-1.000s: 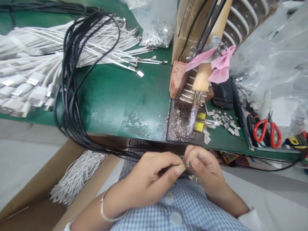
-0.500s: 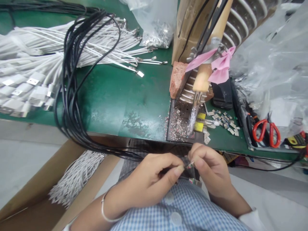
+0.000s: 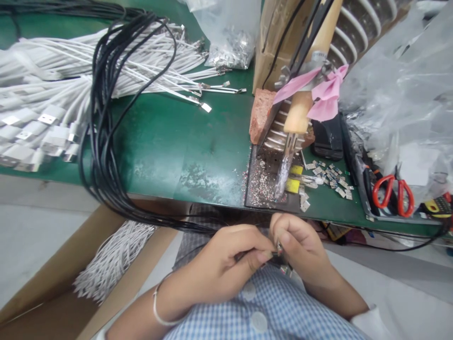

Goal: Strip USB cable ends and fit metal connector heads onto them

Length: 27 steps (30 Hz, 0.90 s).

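My left hand (image 3: 235, 264) is closed in a pinch on the end of a black cable, with a bit of dark cable showing at the fingertips. Several black cables (image 3: 166, 222) drop off the table edge and run behind this hand. My right hand (image 3: 300, 245) pinches a small metal connector (image 3: 279, 247), held against the cable end. The two hands nearly touch, in front of the blue checked clothing. Fingers hide most of the joint. Another small metal piece (image 3: 286, 270) shows just below the right fingers.
On the green table (image 3: 170, 141) lie white USB cables (image 3: 63, 94) under the black bundle (image 3: 102, 108). A soldering iron (image 3: 297, 113) with a pink ribbon leans over a dark pad (image 3: 260, 189). Small connectors (image 3: 331, 177), red-handled scissors (image 3: 392, 194) and a cardboard box (image 3: 53, 264) are nearby.
My right hand has moved slightly left and closer to the left fingertips. The connector has turned from slanting to more upright and now meets the cable end.
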Available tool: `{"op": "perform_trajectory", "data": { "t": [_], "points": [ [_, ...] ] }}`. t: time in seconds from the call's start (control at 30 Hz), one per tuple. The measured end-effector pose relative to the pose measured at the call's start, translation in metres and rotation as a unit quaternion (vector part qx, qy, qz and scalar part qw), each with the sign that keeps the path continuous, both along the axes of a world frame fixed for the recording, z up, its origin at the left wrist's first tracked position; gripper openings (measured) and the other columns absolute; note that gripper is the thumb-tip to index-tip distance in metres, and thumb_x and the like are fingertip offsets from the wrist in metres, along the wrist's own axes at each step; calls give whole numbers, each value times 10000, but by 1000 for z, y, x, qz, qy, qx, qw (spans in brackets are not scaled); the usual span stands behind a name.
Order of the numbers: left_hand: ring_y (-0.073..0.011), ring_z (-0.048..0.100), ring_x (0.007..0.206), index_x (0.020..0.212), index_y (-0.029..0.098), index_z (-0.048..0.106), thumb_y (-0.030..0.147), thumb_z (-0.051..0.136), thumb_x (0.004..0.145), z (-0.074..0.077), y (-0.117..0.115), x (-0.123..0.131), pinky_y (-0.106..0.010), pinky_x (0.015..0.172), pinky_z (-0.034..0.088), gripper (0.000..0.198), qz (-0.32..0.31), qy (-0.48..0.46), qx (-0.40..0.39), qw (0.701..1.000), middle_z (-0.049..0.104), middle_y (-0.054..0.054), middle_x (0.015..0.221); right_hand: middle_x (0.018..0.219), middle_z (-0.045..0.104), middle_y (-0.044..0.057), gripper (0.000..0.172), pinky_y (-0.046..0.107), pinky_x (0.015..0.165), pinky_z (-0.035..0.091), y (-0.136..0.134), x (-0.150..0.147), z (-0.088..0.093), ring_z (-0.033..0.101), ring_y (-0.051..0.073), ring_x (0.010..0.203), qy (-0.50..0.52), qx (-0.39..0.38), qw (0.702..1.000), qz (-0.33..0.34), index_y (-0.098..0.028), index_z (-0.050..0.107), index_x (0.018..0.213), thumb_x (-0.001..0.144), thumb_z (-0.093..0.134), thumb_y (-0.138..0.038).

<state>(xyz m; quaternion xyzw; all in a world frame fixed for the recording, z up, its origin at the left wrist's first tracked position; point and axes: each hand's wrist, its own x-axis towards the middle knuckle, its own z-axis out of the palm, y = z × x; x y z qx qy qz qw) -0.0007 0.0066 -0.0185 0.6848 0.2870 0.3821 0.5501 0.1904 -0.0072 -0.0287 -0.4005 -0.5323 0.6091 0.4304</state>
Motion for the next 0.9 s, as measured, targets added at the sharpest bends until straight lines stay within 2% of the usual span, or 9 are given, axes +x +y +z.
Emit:
{"op": "perform_trajectory", "data": {
  "t": [0.17, 0.27, 0.33, 0.47, 0.63, 0.73, 0.8, 0.83, 0.9],
  "points": [
    [-96, 579, 585, 883, 136, 667, 104, 570, 931, 2, -2, 1, -175, 565, 437, 112, 5, -8, -20, 1000, 667, -7, 689, 701, 483, -25, 332, 238, 563, 364, 1, -4, -2, 432, 107, 594, 23, -10, 1000, 2, -201, 560, 764, 1002, 539, -431],
    [-97, 623, 587, 878, 133, 660, 121, 555, 947, 4, -2, 0, -165, 562, 451, 127, 5, 12, -55, 998, 677, -5, 679, 738, 516, -24, 180, 219, 531, 389, 1, -1, 0, 474, 106, 591, 4, 16, 999, -49, -221, 595, 866, 979, 595, -360],
    [-94, 628, 569, 881, 128, 657, 144, 538, 963, 5, -3, 1, -157, 542, 448, 145, 6, 28, -79, 997, 674, -2, 656, 770, 541, -20, 29, 217, 546, 418, 0, 3, 3, 514, 114, 631, -35, 68, 992, -98, -240, 613, 935, 958, 621, -256],
    [-87, 603, 524, 860, 134, 646, 176, 516, 976, 3, -4, 1, -154, 515, 436, 179, 10, 36, -95, 995, 649, 14, 609, 823, 609, 19, 196, 275, 635, 472, -6, 14, 11, 576, 157, 751, -147, 216, 959, -113, -233, 674, 999, 892, 619, -79],
    [-98, 602, 533, 842, 169, 653, 201, 524, 982, 0, -6, -4, -167, 530, 448, 193, 3, 53, -122, 991, 659, 14, 613, 764, 636, 25, 131, 310, 618, 480, -3, 32, 17, 595, 177, 700, -185, 277, 917, -218, -225, 697, 937, 900, 613, -130],
    [-120, 609, 570, 812, 194, 659, 273, 560, 983, -5, -8, -10, -184, 554, 461, 213, 9, 84, -161, 983, 661, 7, 622, 677, 622, 6, 130, 293, 580, 476, 10, 65, 16, 595, 165, 619, -255, 291, 842, -375, -226, 664, 826, 938, 601, -240],
    [-138, 614, 588, 807, 197, 665, 358, 561, 990, -15, -10, -15, -201, 567, 481, 265, -7, 100, -207, 973, 664, -9, 646, 673, 634, 13, 205, 301, 583, 487, 20, 98, 16, 596, 164, 582, -381, 247, 749, -482, -207, 659, 851, 948, 579, -369],
    [-144, 613, 586, 816, 199, 668, 396, 551, 993, -21, -11, -17, -205, 555, 483, 289, -5, 93, -229, 969, 661, -14, 653, 684, 641, 24, 281, 315, 592, 497, 24, 115, 18, 598, 171, 579, -449, 214, 703, -509, -198, 651, 867, 948, 538, -443],
    [-142, 601, 589, 824, 201, 683, 443, 566, 981, -34, -13, -19, -210, 556, 487, 311, -13, 75, -252, 965, 665, -26, 711, 722, 654, 52, 356, 361, 647, 515, 31, 145, 21, 602, 198, 616, -504, 187, 663, -521, -178, 661, 914, 904, 538, -512]
  ]
}}
